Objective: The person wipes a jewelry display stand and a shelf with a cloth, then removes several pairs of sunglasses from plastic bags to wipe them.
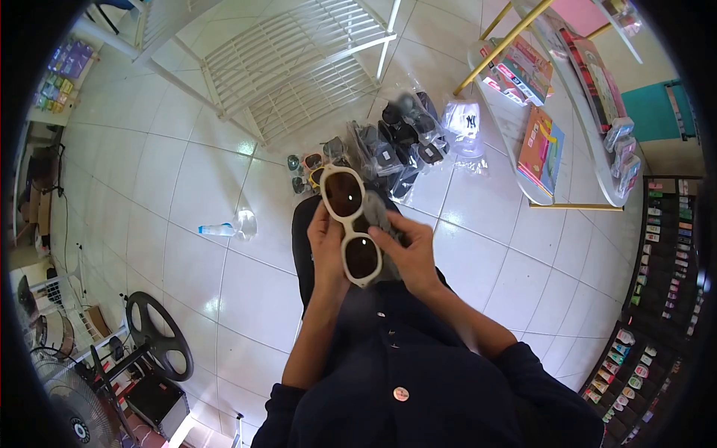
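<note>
A pair of cream-framed sunglasses with dark brown lenses [349, 228] is held upright in front of my body. My left hand [327, 243] is closed around the frame's left side. On the other side, my right hand [409, 250] pinches a grey cloth [379, 210] against the sunglasses, behind the lenses. Beyond my hands on the floor lie several sunglasses [312, 161] and a pile of dark items in clear plastic bags [399, 142]. A white cap in plastic [462, 123] is beside that pile.
White wire racks [291, 63] stand ahead. A bottle with a blue label [216, 230] lies on the tiled floor at left. Marble-topped shelves [515, 119] hold books at right. A fan [75, 411] and a black wheel [158, 336] are at lower left.
</note>
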A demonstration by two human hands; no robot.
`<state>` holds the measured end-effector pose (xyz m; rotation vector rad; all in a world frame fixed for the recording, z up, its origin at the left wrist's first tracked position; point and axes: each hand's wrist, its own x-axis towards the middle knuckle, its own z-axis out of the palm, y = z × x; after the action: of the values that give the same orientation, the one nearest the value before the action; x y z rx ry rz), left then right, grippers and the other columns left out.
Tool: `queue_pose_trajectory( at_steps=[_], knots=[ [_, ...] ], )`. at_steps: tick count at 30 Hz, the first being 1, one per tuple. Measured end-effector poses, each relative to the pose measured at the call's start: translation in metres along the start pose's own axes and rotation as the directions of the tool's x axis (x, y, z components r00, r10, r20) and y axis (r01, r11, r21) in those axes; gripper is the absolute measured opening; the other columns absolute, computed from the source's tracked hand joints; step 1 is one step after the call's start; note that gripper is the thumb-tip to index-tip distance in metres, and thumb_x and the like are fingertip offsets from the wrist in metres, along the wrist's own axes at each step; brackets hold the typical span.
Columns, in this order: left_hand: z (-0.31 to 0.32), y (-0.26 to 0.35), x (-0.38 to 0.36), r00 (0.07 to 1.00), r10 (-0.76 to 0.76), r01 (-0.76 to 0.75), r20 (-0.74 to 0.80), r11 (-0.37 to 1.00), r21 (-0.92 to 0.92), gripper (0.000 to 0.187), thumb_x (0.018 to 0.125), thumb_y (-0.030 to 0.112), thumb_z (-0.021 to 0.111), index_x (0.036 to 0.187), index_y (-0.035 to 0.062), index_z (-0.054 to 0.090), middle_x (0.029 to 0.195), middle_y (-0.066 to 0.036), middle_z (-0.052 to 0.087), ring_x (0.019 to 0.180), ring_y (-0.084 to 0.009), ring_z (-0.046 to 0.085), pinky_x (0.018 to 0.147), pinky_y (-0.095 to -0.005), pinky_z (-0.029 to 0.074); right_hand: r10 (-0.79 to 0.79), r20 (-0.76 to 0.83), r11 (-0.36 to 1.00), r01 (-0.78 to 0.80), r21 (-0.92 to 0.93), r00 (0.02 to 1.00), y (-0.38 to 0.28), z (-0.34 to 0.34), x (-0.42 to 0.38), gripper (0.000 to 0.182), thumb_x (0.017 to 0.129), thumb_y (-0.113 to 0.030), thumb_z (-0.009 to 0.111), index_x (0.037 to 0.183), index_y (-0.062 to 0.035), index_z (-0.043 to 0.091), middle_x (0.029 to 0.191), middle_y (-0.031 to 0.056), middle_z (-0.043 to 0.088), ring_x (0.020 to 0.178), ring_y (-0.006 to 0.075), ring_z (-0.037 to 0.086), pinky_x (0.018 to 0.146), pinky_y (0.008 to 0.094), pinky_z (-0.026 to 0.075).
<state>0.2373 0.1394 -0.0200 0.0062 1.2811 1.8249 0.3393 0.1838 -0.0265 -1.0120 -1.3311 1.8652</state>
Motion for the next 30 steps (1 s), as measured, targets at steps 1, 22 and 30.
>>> queue_pose_trajectory(
  at_steps=[1,22,30],
  knots=[
    [-0.014,-0.002,0.006,0.994,0.005,0.001,0.108,0.998,-0.063,0.012,0.088,0.012,0.046,0.094,0.0033,0.052,0.075,-0.001,0.054,0.061,-0.0033,0.051,0.056,-0.0188,0.044,0.098,0.078,0.994,-0.102,0.045,0.992,0.002,-0.003,-0.004,0.033,0.076,-0.004,0.061,0.107,0.004,0.054,0.093,0.0066,0.061,0.08,0.0086,0.056,0.073,0.0217,0.045],
    [0.007,-0.012,-0.007,0.973,0.22,-0.172,0.07,0.894,-0.415,0.043,0.09,0.033,0.035,0.122,0.0047,0.032,0.105,-0.014,0.049,0.1,-0.0249,0.051,0.084,-0.0348,0.044,-0.496,0.323,0.523,0.574,-0.631,0.806,-0.003,0.009,-0.016,0.036,0.061,0.004,0.06,0.097,0.002,0.057,0.096,0.0118,0.058,0.08,0.0259,0.054,0.068,0.0337,0.046],
    [-0.01,-0.011,0.006,0.936,0.348,-0.294,0.045,0.847,-0.444,0.032,0.09,0.04,0.035,0.106,0.0128,0.04,0.089,-0.007,0.047,0.084,-0.0195,0.05,0.085,-0.0401,0.043,-0.314,0.378,0.498,0.49,-0.716,0.871,-0.012,0.007,-0.035,0.047,0.058,0.004,0.059,0.105,0.0017,0.053,0.096,0.0095,0.058,0.077,0.0239,0.051,0.069,0.0327,0.045]
  ],
)
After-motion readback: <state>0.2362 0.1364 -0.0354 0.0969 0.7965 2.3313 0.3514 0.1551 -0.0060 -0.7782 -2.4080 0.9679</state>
